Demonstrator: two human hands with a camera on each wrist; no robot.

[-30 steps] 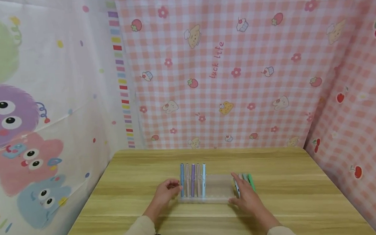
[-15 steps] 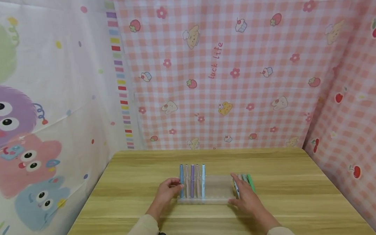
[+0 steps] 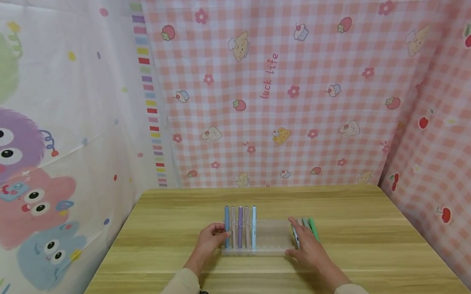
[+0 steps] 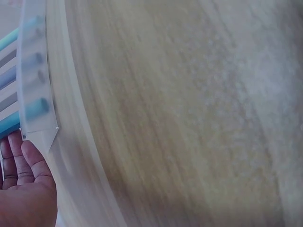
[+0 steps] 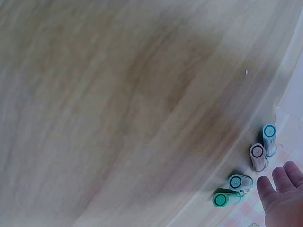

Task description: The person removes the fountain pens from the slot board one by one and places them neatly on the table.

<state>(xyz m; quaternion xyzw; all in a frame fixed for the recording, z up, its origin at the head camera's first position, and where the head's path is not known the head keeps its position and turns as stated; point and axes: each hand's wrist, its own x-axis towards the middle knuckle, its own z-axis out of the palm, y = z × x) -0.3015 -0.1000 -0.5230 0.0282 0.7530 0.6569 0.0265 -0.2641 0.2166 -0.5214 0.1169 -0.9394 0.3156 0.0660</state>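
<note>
Clear holder on wooden table, between both hands. Five pens side by side in its left part: blue pen outermost, then greyish, purple, greyish, light blue. Left hand at holder's left end, fingers loosely extended, thumb overlapping blue pen. Right hand spread at right end, thumb by front corner, fingers straight. Four loose pens near right fingers, green one farthest right in head view.
</note>
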